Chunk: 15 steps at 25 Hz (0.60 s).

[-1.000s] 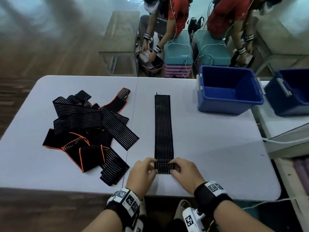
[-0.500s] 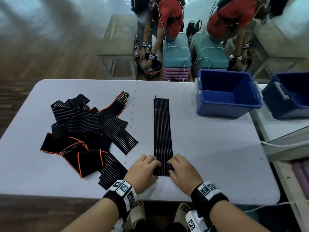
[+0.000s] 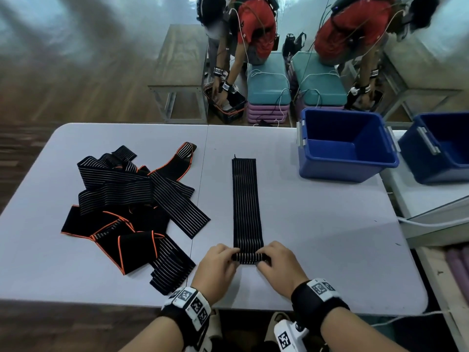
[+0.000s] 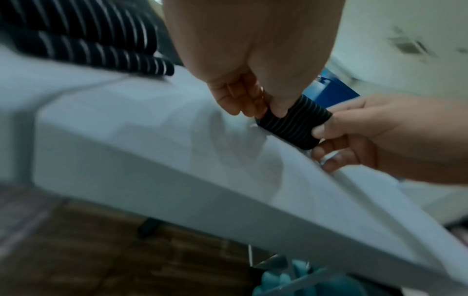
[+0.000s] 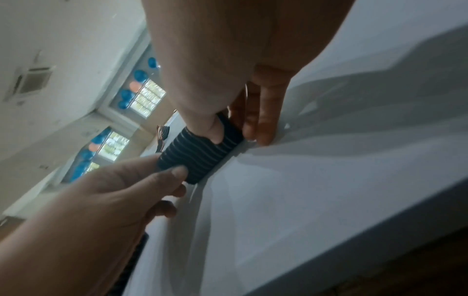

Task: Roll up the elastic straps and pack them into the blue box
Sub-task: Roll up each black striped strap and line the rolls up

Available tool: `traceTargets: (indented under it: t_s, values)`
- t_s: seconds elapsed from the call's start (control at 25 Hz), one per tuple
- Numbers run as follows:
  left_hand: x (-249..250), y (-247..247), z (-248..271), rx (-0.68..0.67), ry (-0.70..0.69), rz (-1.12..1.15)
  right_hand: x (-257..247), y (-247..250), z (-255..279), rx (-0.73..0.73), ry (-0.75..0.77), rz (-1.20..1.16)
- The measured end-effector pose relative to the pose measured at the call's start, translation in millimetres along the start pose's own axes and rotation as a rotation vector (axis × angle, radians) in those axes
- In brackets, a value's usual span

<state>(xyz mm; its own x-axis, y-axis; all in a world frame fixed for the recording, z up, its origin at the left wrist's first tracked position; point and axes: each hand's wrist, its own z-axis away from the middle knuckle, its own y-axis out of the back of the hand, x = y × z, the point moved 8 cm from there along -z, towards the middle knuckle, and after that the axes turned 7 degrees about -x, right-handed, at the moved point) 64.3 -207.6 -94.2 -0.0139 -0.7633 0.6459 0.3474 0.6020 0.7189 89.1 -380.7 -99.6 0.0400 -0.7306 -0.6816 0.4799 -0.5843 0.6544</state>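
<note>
Strap: a long black elastic strap with thin white stripes (image 3: 246,204) lies flat on the white folding table (image 3: 330,237), long axis running away from the person, near end rolled into a small coil.
Left hand: the left hand (image 3: 217,269) pinches the coil's left end, thumb and fingers curled round it.
Right hand: the right hand (image 3: 279,265) pinches the right end likewise.
Box: the open blue plastic box (image 3: 327,166) stands at the far right; nothing shows inside.
Pile: a heap of black straps with orange trim (image 3: 127,207) lies left.
Writing: none readable; the wristbands carry square black-and-white markers.
</note>
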Motion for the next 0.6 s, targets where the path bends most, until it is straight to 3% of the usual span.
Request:
traceTargets:
  t_s: [0.12,0.2,0.44,0.6]
  values:
    - [-7.8,5.4,-3.6,0.099,0.129,0.187,6.0,8.2,-1.2,0.098,-0.073,-0.106]
    - [-10.0,5.2,-10.1,0.097,0.165,0.205,6.8,10.5,-3.9,0.124,-0.078,-0.108]
    - [-1.5,7.3,-19.5,0.052,0.03,-0.103,-7.5,8.7,-6.9,0.127,0.066,0.179]
    - [-2.3,1.8,-13.2,-0.033,-0.045,-0.235,-11.5,-0.5,-0.2,0.042,0.162,0.349]
